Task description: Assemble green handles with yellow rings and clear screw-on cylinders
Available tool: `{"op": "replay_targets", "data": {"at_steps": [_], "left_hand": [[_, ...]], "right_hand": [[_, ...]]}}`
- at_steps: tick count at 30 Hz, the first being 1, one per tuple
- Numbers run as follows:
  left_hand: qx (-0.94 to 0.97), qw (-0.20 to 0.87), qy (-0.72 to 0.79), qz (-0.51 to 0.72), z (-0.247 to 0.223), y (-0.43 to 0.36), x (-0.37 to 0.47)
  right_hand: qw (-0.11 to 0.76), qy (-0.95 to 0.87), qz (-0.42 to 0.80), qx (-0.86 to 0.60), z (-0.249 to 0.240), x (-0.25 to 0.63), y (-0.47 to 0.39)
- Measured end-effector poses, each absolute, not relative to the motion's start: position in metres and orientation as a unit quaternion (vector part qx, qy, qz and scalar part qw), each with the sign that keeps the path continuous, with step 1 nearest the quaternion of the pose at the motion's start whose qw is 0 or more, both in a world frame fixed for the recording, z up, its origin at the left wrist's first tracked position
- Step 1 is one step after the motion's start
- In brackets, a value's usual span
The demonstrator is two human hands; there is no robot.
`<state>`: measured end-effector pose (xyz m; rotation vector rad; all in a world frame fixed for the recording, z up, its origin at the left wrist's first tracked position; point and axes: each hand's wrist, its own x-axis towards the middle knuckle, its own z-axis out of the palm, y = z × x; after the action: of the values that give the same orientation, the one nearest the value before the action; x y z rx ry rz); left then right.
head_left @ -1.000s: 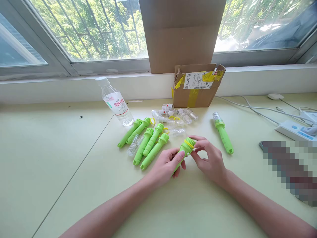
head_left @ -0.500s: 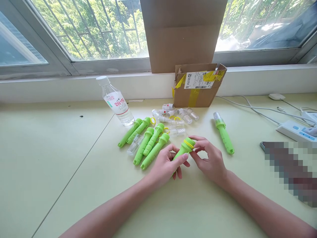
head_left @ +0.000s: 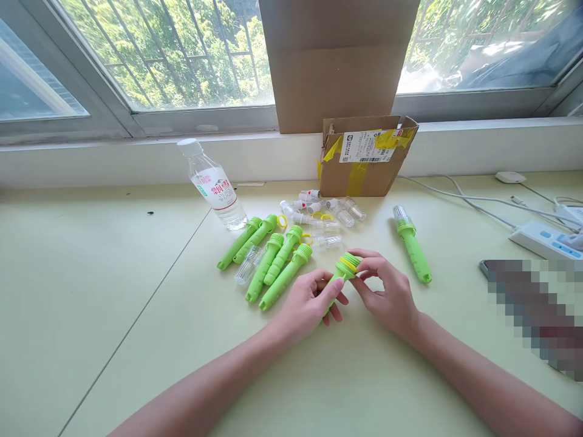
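My left hand (head_left: 314, 300) is wrapped round the handle of a green flashlight body (head_left: 345, 269), which is tilted with its threaded end up and to the right. A yellow ring (head_left: 349, 262) sits around that threaded end. The thumb and fingers of my right hand (head_left: 385, 291) pinch the ring's right side; their tips are partly hidden. Left of my hands lie several more green flashlight bodies (head_left: 286, 278) with threaded ends. A clear ribbed cap (head_left: 248, 266) rests among them. An assembled green flashlight with a clear head (head_left: 412, 246) lies to the right.
Behind my hands are clear caps (head_left: 344, 213), white inserts (head_left: 300, 205) and loose yellow rings (head_left: 282, 221). A water bottle (head_left: 217, 188) and a cardboard box (head_left: 364, 173) stand at the back. A power strip (head_left: 542, 241), cables and a blurred-out object (head_left: 528, 309) are on the right.
The flashlight body has shifted slightly and its handle shows more below my left hand, whose fingers have moved a little. My right fingers stay at the yellow ring.
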<state>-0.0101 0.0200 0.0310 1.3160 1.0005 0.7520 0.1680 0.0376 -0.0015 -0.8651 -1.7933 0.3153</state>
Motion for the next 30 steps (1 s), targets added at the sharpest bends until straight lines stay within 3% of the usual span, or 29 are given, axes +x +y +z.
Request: {"op": "replay_targets", "data": {"at_steps": [30], "left_hand": [[0.556, 0.632, 0.425, 0.333, 0.0321, 0.0209, -0.011]], "right_hand": [[0.527, -0.731, 0.206, -0.383, 0.0035, 0.1699, 0.0399]]}}
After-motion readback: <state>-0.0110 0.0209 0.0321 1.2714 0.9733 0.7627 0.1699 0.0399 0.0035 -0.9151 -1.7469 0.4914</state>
